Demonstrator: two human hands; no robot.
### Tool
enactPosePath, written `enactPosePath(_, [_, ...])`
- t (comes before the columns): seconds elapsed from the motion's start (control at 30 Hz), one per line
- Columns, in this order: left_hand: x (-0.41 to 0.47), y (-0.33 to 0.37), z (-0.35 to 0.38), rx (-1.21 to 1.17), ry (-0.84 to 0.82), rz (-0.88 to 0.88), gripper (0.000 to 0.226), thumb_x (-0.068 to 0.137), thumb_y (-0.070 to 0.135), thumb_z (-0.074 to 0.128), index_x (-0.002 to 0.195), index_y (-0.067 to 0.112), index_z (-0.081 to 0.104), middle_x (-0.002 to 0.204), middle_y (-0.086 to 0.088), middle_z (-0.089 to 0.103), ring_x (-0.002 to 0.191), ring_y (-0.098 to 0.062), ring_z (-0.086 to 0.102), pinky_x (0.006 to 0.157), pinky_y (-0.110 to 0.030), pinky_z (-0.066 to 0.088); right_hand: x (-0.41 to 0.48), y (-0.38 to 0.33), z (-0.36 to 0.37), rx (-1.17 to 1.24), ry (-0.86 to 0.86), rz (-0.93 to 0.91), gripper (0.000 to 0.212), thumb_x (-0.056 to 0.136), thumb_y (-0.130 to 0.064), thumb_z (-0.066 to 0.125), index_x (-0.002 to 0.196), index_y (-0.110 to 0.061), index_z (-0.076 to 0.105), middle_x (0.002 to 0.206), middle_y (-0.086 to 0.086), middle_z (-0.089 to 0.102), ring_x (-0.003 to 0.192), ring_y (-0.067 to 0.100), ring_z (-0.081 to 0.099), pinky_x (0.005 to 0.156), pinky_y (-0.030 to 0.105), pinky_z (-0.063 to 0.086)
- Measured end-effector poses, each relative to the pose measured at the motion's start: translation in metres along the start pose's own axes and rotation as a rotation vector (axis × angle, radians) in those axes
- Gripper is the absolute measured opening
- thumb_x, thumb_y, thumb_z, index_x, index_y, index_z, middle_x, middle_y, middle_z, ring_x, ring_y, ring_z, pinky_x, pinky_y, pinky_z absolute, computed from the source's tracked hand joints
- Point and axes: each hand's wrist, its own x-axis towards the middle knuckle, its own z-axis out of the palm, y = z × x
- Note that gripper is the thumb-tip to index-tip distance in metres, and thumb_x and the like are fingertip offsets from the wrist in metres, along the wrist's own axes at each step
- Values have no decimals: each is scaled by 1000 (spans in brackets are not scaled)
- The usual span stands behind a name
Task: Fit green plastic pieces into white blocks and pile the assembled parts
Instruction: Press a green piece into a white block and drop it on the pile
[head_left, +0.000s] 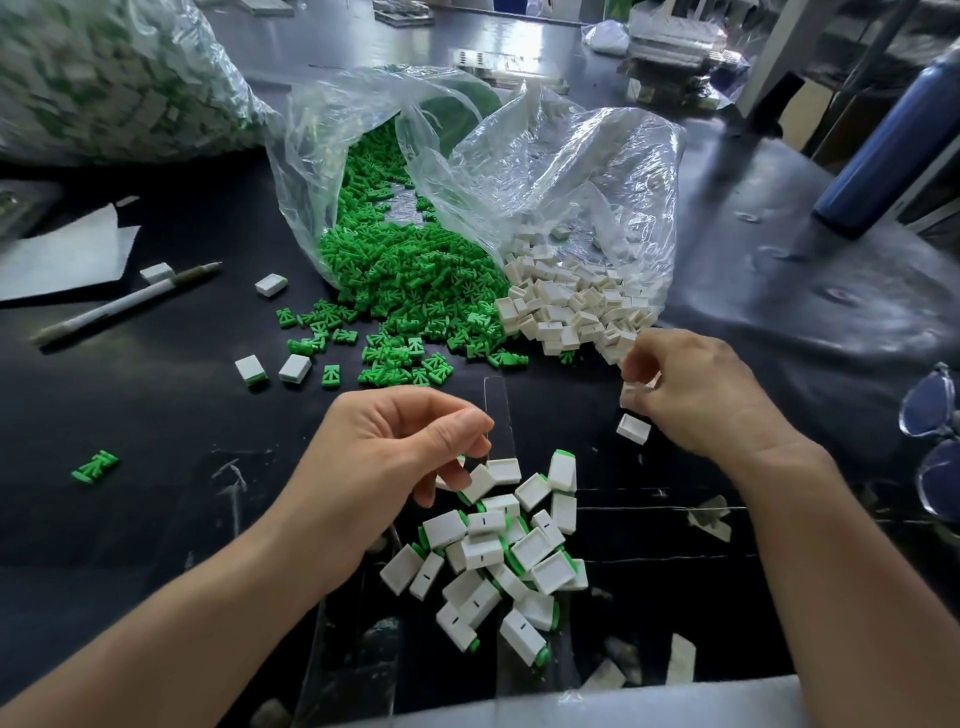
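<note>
Green plastic pieces (410, 270) spill from a clear bag onto the black table. Beside them, white blocks (566, 306) spill from a second bag. A pile of assembled parts (498, 556), white with green ends, lies close to me. My left hand (395, 457) hovers over the pile's far-left edge with its fingers curled. Thumb and forefinger meet on nothing visible, and the middle fingertip touches a tilted assembled part (480, 483). My right hand (696, 395) grips white blocks (636, 387) in its fingertips at the edge of the white heap. One more white block (634, 428) lies just under it.
A large bag of finished parts (104, 78) fills the far left. A pen (124, 304) and paper (62, 254) lie at left, with stray blocks (270, 285) and a green piece (96, 466). A blue bottle (888, 140) and glasses (935, 441) are at right.
</note>
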Motion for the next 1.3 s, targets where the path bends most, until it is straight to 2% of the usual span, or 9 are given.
enactPosePath(0.2, [3,-2,-1,43,58,-4,31,56,21,70,87,19,71,82,-4,73,60,-10,64,47,-16,47,-18,-33,2,592,-8,-232,24,77,-10,71,73,-29,57,72,-11,60,65,-1,56,62,8,43])
enactPosePath(0.37, [4,-4,0,55,30,-16,34,59,11,74,91,23,70,86,-2,72,63,-8,62,51,-16,49,-35,-58,17,779,-90,-411,18,76,-9,71,76,-24,61,71,-6,64,66,2,60,63,17,49])
enactPosePath(0.6, [5,-4,0,19,29,14,26,60,15,69,85,9,71,68,-5,72,56,-9,65,50,-16,50,-36,-63,24,761,-41,-411,12,86,-22,63,75,-24,65,65,1,64,61,17,59,59,36,51])
enactPosePath(0.7, [8,-6,0,8,75,19,12,66,7,70,77,11,71,64,-5,70,56,-11,65,50,-16,50,-32,-60,28,628,7,-369,12,88,-23,60,79,-18,67,62,-7,56,59,6,52,57,23,43])
enactPosePath(0.83, [8,-5,-1,-6,87,23,11,57,15,71,68,16,73,66,-6,71,58,-12,66,51,-17,51,-31,-65,39,320,-12,-404,24,92,-24,53,112,-18,65,103,0,60,99,14,51,85,24,37])
enactPosePath(1.0, [7,-4,-2,4,65,28,22,52,22,71,74,17,73,68,-4,71,60,-10,65,53,-16,51,-31,-70,45,80,-98,-518,23,95,-23,46,114,-17,58,108,3,48,104,20,42,79,26,32])
enactPosePath(1.13, [7,-6,-3,11,71,30,22,54,18,71,75,16,73,68,-2,71,59,-9,64,53,-16,51,-29,-69,39,140,-124,-474,5,91,-21,54,93,-20,50,86,-8,38,89,15,43,64,22,21])
enactPosePath(1.2, [8,-7,-3,3,82,32,21,53,18,72,74,17,73,68,-1,71,58,-8,64,53,-17,51,-29,-68,39,210,-131,-452,13,88,-20,59,89,-22,47,83,-10,43,84,15,47,66,24,27])
enactPosePath(1.3, [8,-6,-4,10,83,29,17,55,17,72,72,18,73,65,-1,70,57,-8,62,53,-17,51,-30,-64,35,357,-73,-398,14,86,-17,61,100,-20,63,83,-10,51,80,8,48,73,21,37])
